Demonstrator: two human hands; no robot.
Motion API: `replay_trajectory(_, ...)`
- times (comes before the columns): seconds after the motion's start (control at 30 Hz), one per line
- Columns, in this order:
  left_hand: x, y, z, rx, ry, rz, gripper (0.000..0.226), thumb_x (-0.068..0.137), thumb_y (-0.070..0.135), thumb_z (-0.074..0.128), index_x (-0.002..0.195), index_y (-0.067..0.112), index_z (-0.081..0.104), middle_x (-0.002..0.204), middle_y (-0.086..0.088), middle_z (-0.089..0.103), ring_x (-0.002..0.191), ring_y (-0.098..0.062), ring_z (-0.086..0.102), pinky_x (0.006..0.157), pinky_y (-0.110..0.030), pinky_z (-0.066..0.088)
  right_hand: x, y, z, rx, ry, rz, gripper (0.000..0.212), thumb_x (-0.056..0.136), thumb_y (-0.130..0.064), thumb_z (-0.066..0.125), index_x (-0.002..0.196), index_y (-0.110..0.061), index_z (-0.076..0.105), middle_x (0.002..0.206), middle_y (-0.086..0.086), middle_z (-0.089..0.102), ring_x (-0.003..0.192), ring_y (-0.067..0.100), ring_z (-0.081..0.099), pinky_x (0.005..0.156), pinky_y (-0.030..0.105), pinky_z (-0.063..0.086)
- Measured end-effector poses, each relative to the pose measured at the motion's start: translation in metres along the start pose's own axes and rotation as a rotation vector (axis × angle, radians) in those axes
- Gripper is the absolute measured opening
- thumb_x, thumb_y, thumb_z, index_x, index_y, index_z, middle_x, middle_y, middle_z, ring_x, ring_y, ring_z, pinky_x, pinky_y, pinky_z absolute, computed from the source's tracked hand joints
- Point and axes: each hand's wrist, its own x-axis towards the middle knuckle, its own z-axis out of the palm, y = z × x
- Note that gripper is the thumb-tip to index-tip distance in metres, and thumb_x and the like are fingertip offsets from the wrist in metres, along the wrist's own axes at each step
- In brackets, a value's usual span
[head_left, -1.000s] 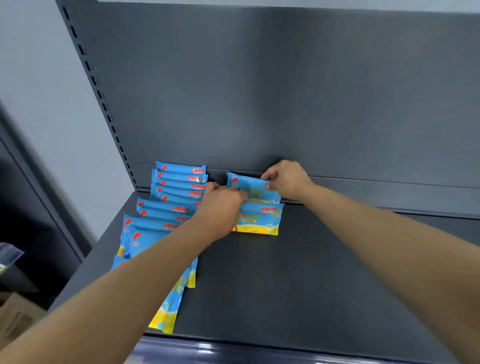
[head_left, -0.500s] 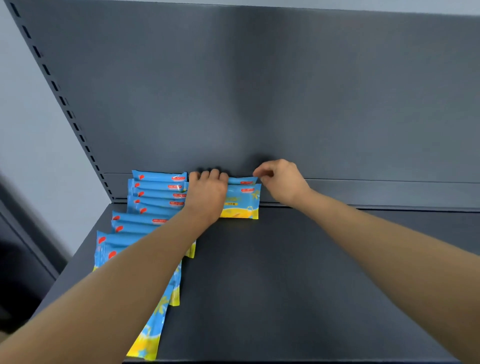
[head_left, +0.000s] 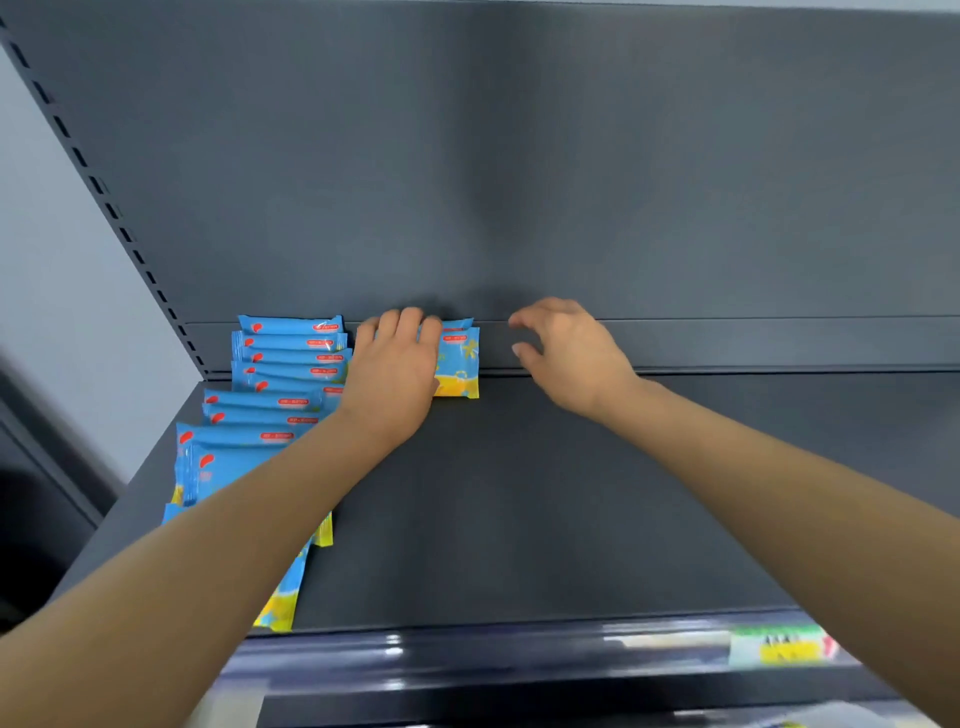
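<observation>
Several blue and yellow packets (head_left: 270, 410) lie in an overlapping row along the left side of a dark grey shelf (head_left: 519, 493). Two more of the same packets (head_left: 460, 358) lean against the back panel just right of that row. My left hand (head_left: 397, 374) lies flat over these two packets, fingers reaching over their top edges. My right hand (head_left: 566, 348) hovers to their right with loosely curled fingers, holding nothing and apart from the packets.
The grey back panel (head_left: 571, 182) rises behind the shelf, with a slotted upright (head_left: 104, 197) at the left. A price label (head_left: 779, 644) sits on the shelf's front rail. The shelf surface to the right of the packets is bare.
The two packets were pushed back against the rear panel. My right hand let go of their right end and drew away to the right; my left hand stays on them.
</observation>
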Motion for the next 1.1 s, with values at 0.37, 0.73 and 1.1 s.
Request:
replay_trajectory(0.37,-0.057,0.108,-0.123,-0.057,0.336,0.105,0.054,0.060,0.013,0.081,0.106,0.000,0.057,0.105,-0.017,0.058,0.094,-0.038,0.057,0.088,-0.037,0.028,-0.118,0.014,-0.094,-0.177,0.187,-0.131,0.043,0.094,-0.027,0.051,0.134,-0.012,0.046,0.135,0.005,0.047,0.127,0.026,0.038,0.101,0.036,0.032)
replay_trajectory(0.73,-0.151,0.227,-0.224,-0.020,0.404,0.066,0.056,0.064,0.019,0.072,0.113,-0.001,0.055,0.112,-0.019,0.057,0.101,-0.038,0.055,0.089,-0.036,0.025,-0.262,0.039,-0.167,-0.200,0.333,-0.335,0.044,0.087,-0.023,0.061,0.126,-0.005,0.053,0.129,0.014,0.052,0.123,0.035,0.043,0.096,0.044,0.036)
replay_trajectory(1.1,-0.265,0.292,-0.189,0.038,0.104,-0.027,0.049,0.064,0.021,0.066,0.107,-0.001,0.057,0.102,-0.019,0.058,0.092,-0.038,0.056,0.083,-0.037,0.024,-0.351,0.064,-0.111,-0.206,0.020,-0.402,0.043,0.090,-0.025,0.056,0.129,-0.008,0.050,0.132,0.012,0.048,0.125,0.033,0.038,0.099,0.041,0.032)
